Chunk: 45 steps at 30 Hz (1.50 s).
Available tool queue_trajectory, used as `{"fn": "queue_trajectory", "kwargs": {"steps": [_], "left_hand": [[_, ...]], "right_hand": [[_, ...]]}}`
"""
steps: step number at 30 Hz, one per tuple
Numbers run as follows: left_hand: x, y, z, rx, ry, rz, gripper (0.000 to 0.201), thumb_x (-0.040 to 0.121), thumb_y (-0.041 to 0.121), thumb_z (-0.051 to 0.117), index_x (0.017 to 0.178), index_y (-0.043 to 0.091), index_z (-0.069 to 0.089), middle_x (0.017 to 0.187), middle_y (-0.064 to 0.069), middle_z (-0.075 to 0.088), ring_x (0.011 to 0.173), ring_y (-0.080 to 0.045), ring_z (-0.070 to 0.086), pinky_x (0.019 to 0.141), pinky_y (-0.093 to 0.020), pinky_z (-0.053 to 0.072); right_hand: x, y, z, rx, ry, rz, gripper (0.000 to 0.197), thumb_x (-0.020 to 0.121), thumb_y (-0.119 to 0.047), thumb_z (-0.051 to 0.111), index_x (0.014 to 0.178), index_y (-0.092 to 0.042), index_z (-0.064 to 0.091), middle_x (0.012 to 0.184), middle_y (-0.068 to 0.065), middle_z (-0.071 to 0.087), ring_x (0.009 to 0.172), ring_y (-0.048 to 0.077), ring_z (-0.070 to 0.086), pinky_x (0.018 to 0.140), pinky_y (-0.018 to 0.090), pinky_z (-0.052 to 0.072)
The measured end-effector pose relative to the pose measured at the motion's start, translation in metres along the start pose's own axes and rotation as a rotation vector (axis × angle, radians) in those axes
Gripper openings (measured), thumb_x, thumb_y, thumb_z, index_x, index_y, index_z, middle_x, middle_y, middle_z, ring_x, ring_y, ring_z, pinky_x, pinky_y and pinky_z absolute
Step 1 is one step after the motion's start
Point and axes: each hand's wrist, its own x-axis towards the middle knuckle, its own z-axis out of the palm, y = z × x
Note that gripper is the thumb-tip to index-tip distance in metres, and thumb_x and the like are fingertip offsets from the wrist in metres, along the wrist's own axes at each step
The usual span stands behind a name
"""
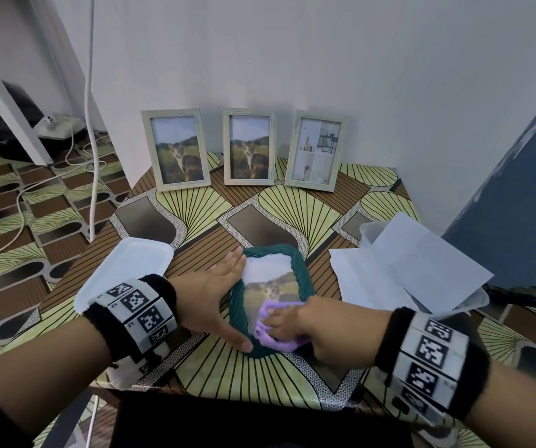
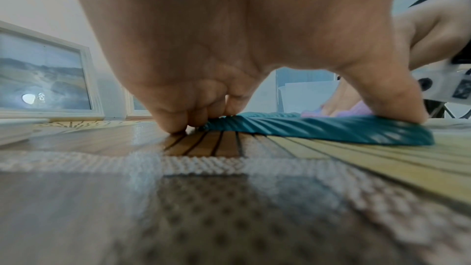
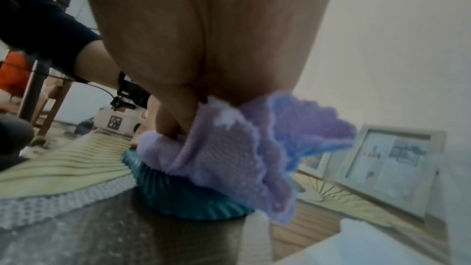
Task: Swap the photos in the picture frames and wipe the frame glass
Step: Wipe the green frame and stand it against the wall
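Observation:
A teal ribbed picture frame lies flat on the patterned table, with a cat photo under its glass. My left hand grips its left side, fingers at the far corner and thumb on the near rim. My right hand holds a bunched purple cloth and presses it on the lower part of the glass. Three pale frames stand against the wall: two with cat photos and one with a four-picture collage.
A white plastic lid lies just left of my left wrist. A clear container with white paper sheets sits at the right. A blue panel rises beyond it. White cables hang and trail over the floor at left.

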Motion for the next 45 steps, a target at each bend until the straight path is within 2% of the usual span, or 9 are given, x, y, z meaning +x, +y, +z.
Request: {"fn": "queue_trajectory", "kwargs": {"steps": [6,10,13,16,22,28,37,42,45], "left_hand": [[0.001,-0.001,0.001,-0.028,0.007,0.014,0.151,0.049,0.092,0.059,0.146,0.019,-0.031,0.152,0.006,-0.04,0.141,-0.004,-0.028,0.117,-0.025,-0.005],[0.002,-0.001,0.002,-0.041,0.012,0.02,0.15,0.05,0.091,0.06,0.146,0.02,-0.031,0.151,0.006,-0.04,0.138,-0.002,-0.029,0.114,-0.023,-0.007],[0.002,-0.001,0.002,-0.053,0.014,0.019,0.151,0.049,0.092,0.059,0.146,0.02,-0.031,0.151,0.007,-0.04,0.138,-0.002,-0.03,0.115,-0.023,-0.006],[0.002,-0.002,0.002,-0.074,0.026,0.024,0.152,0.047,0.092,0.061,0.146,0.021,-0.031,0.153,0.007,-0.038,0.138,-0.001,-0.028,0.114,-0.022,-0.006],[0.004,-0.003,0.003,-0.079,0.058,0.024,0.152,0.044,0.092,0.063,0.146,0.027,-0.029,0.156,0.01,-0.031,0.134,0.005,-0.02,0.111,-0.019,-0.003],[0.004,-0.003,0.003,-0.076,0.076,0.027,0.153,0.043,0.092,0.063,0.147,0.026,-0.029,0.156,0.01,-0.03,0.135,0.006,-0.02,0.111,-0.019,-0.001],[0.004,-0.003,0.003,-0.064,0.049,-0.002,0.155,0.045,0.092,0.061,0.147,0.019,-0.03,0.155,0.005,-0.033,0.146,-0.007,-0.015,0.119,-0.025,0.003],[0.002,-0.002,0.002,-0.039,0.033,-0.013,0.156,0.043,0.095,0.058,0.146,0.019,-0.031,0.154,0.006,-0.035,0.146,-0.006,-0.015,0.122,-0.031,0.007],[0.003,-0.003,0.001,-0.047,0.036,-0.014,0.156,0.044,0.094,0.059,0.146,0.019,-0.031,0.155,0.006,-0.035,0.145,-0.005,-0.015,0.121,-0.028,0.005]], "right_hand": [[-0.006,0.011,-0.013,-0.32,-0.128,0.148,0.015,0.083,-0.004,0.044,0.086,-0.017,0.051,0.117,-0.001,0.058,0.106,0.025,0.058,0.093,0.04,0.043],[0.01,0.023,-0.02,-0.272,-0.106,0.273,0.024,0.086,-0.005,0.047,0.1,-0.014,0.064,0.119,0.005,0.06,0.11,0.025,0.058,0.097,0.041,0.045],[0.021,0.029,-0.028,-0.279,-0.072,0.296,0.019,0.082,-0.002,0.048,0.09,-0.014,0.059,0.114,0.006,0.061,0.105,0.028,0.058,0.09,0.041,0.047],[0.032,0.033,-0.036,-0.19,-0.006,0.294,0.026,0.085,-0.001,0.049,0.101,-0.011,0.067,0.112,0.009,0.064,0.098,0.032,0.059,0.084,0.038,0.048],[0.059,0.034,-0.046,-0.074,0.08,0.26,0.034,0.102,-0.029,0.043,0.111,-0.011,0.071,0.108,0.011,0.068,0.094,0.033,0.06,0.085,0.041,0.047],[0.069,0.021,-0.041,-0.051,0.075,0.278,0.034,0.104,-0.025,0.039,0.109,-0.008,0.069,0.112,0.009,0.059,0.091,0.032,0.059,0.079,0.035,0.042],[0.043,0.007,-0.011,-0.085,0.039,0.087,0.037,0.091,-0.005,0.051,0.125,-0.016,0.061,0.148,-0.004,0.045,0.128,0.022,0.049,0.102,0.041,0.042],[0.025,0.011,0.006,-0.092,-0.041,-0.038,0.065,0.078,0.01,0.046,0.141,-0.007,0.051,0.16,0.006,0.03,0.149,0.011,0.02,0.123,0.029,0.01],[0.019,0.008,0.012,-0.003,-0.01,-0.005,0.054,0.088,0.006,0.05,0.141,-0.005,0.051,0.159,0.006,0.033,0.148,0.011,0.022,0.122,0.024,0.01]]}}
